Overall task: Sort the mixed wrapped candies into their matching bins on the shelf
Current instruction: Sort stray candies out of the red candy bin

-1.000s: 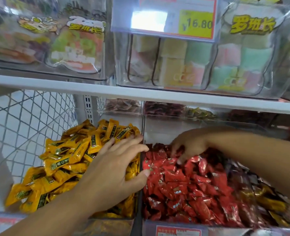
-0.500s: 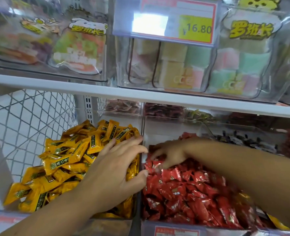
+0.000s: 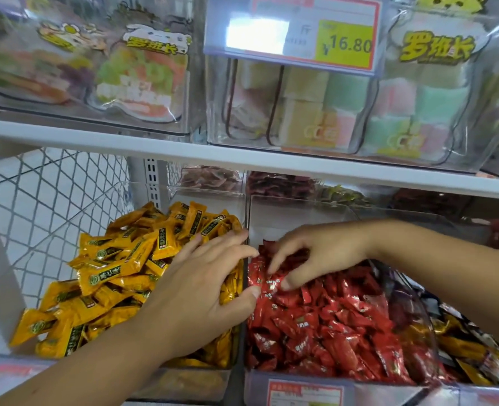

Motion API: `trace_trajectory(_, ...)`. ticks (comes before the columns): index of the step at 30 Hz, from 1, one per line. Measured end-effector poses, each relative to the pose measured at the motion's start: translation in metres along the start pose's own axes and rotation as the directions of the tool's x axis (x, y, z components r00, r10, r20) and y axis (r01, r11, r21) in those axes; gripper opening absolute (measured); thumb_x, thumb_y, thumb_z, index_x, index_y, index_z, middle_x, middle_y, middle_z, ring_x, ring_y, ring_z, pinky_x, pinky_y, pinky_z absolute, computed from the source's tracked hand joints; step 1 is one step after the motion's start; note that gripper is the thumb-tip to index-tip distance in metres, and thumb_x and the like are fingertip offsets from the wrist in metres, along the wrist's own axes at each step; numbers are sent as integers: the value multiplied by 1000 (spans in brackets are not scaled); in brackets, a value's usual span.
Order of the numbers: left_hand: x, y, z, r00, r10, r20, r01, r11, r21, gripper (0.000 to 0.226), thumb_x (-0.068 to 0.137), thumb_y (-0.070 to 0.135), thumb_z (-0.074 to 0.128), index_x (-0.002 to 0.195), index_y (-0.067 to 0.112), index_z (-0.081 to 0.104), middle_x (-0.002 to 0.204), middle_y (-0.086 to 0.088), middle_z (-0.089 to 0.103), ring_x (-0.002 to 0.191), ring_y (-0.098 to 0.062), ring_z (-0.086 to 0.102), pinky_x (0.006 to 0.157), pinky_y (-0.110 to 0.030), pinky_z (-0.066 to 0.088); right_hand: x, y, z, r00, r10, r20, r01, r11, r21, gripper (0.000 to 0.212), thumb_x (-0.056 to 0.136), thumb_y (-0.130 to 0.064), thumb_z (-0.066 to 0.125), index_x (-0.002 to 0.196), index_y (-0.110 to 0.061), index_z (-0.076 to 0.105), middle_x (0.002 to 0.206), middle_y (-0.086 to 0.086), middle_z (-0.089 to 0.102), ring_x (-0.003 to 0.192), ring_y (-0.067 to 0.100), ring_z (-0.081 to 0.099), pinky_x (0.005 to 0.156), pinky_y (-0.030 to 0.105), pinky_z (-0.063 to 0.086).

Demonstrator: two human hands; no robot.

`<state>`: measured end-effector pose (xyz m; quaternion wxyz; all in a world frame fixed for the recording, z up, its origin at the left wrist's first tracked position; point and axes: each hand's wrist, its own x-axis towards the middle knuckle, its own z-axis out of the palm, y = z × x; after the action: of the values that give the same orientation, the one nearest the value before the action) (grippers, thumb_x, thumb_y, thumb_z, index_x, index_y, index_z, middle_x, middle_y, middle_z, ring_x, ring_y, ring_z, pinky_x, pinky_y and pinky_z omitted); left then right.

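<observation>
Candies in yellow wrappers (image 3: 119, 268) fill the left clear bin (image 3: 210, 200) on the lower shelf. They are long, flat sachets, each with a dark green band and a round green emblem; the print on them is too small to read. Red candies (image 3: 330, 323) in shorter, shiny foil wrappers with small white print fill the neighbouring bin (image 3: 295, 212), heaped up to its rim. Further right, beyond a clear wall, lies a mixed heap of gold, dark and purple wrappers (image 3: 470, 353).

The left hand (image 3: 201, 291) lies palm down on the right side of the yellow heap. Its fingers (image 3: 213, 250) are straight and spread, resting on the sachets, and the thumb tip reaches over the divider to the edge of the red heap. The right hand (image 3: 315, 253) comes in from the right above the red bin. Its fingers (image 3: 280, 256) are bent downward with the tips in the red wrappers near the bin's back left corner, close to the left hand's fingertips. Whether they pinch a candy cannot be told.

A yellow price tag (image 3: 344, 43) on the upper shelf (image 3: 183, 155) reads "¥16.80". Clear bags (image 3: 437, 49) of pastel squares beside it carry the yellow characters "罗班长". A red-bordered label (image 3: 305, 392) sits on the red bin's front, its text unreadable. White wire mesh (image 3: 52, 200) closes the shelf's left end.
</observation>
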<state>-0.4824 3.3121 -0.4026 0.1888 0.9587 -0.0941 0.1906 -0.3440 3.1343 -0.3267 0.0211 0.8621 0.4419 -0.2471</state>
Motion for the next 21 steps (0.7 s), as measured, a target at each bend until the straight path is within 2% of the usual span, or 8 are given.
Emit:
trace_trajectory(2, 0, -1, 1, 1000, 0, 0, 0, 1000, -9, 63, 80, 68, 20, 137, 47, 36, 149, 35, 8, 134, 23, -8, 116, -19, -11, 6, -19, 20, 993, -74, 88, 82, 992, -99, 54, 80, -59, 64, 131, -45, 50, 150, -15, 32, 139, 7, 21, 116, 32, 12)
trace_trajectory(5, 0, -2, 1, 1000, -1, -4, 1, 999, -38, 60, 80, 66, 25, 134, 46, 40, 147, 37, 12, 136, 22, -4, 116, -19, -9, 28, -19, 52, 980, 51, 193, 16, 943, -333, 72, 80, -69, 56, 142, -39, 38, 159, -16, 7, 147, 16, -6, 118, 51, -4)
trace_trajectory(9, 1, -1, -1, 1000, 1, -2, -1, 1000, -25, 58, 80, 67, 24, 132, 48, 40, 145, 39, 11, 135, 23, -4, 112, -13, -13, 47, 15, 33, 985, 156, 77, -111, 905, -410, 57, 82, -64, 55, 136, -49, 43, 160, -15, 3, 148, 21, -6, 115, 61, -4)
trace_trajectory(14, 1, -3, 0, 1000, 7, 2, -7, 1000, -18, 59, 80, 69, 23, 133, 49, 38, 142, 43, 6, 134, 24, -5, 112, -14, -13, 25, 31, 0, 988, 149, -50, -157, 920, -359, 58, 81, -66, 57, 134, -43, 50, 159, -4, 21, 145, 23, 20, 116, 48, 22)
trace_trajectory(16, 2, -3, -1, 1000, 8, 7, -8, 1000, -19, 59, 80, 70, 23, 134, 50, 37, 141, 43, 5, 134, 24, -6, 112, -14, -12, 4, 15, -5, 996, 53, -78, -70, 967, -243, 53, 81, -58, 64, 131, -42, 55, 152, -6, 34, 139, 18, 32, 114, 34, 27)
trace_trajectory(18, 3, -2, 0, 1000, 9, 4, -9, 1000, -19, 59, 81, 69, 24, 134, 49, 38, 144, 40, 7, 135, 23, -4, 115, -17, -9, -10, -13, 6, 995, -100, 11, 100, 986, -131, 45, 83, -48, 68, 127, -43, 59, 152, -10, 33, 140, 11, 24, 110, 17, 13)
trace_trajectory(19, 3, -2, 0, 1000, 9, 2, -9, 1000, -23, 59, 81, 68, 25, 134, 48, 39, 145, 38, 9, 135, 22, -2, 116, -19, -7, -10, -23, 19, 983, -167, 70, 176, 973, -152, 43, 85, -45, 66, 127, -44, 58, 153, -11, 30, 141, 8, 18, 107, 14, 6)
trace_trajectory(21, 3, -1, 0, 1000, 7, 1, -7, 1000, -30, 58, 81, 66, 26, 133, 46, 41, 146, 35, 12, 135, 22, 0, 117, -21, -4, 2, -37, 49, 956, -224, 190, 265, 936, -231, 43, 89, -42, 62, 131, -46, 54, 155, -9, 27, 143, 12, 12, 116, 30, -1)
